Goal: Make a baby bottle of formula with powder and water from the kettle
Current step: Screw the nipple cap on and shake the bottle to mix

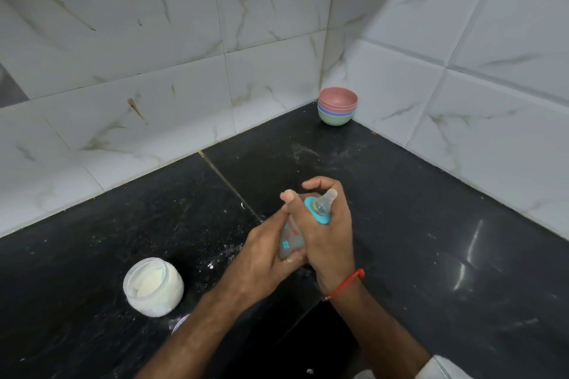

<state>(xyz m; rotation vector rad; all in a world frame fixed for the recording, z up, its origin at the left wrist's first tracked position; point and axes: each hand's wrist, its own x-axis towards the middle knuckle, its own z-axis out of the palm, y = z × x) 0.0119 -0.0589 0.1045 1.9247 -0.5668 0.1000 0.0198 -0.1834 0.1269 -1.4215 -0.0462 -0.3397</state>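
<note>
A baby bottle (291,240) with a teal collar and a clear teat is held tilted above the black counter, teat pointing up and to the right. My left hand (264,258) wraps the bottle's lower body from the left. My right hand (328,224) grips its upper part around the collar, and a red thread sits on that wrist. An open glass jar of white powder (153,286) stands on the counter to the left of my hands. No kettle is in view.
A stack of coloured bowls (337,106) sits in the far corner where the two tiled walls meet. Spilled white powder dusts the black counter (431,224) near my hands. A small round lid (180,324) peeks out beside my left forearm.
</note>
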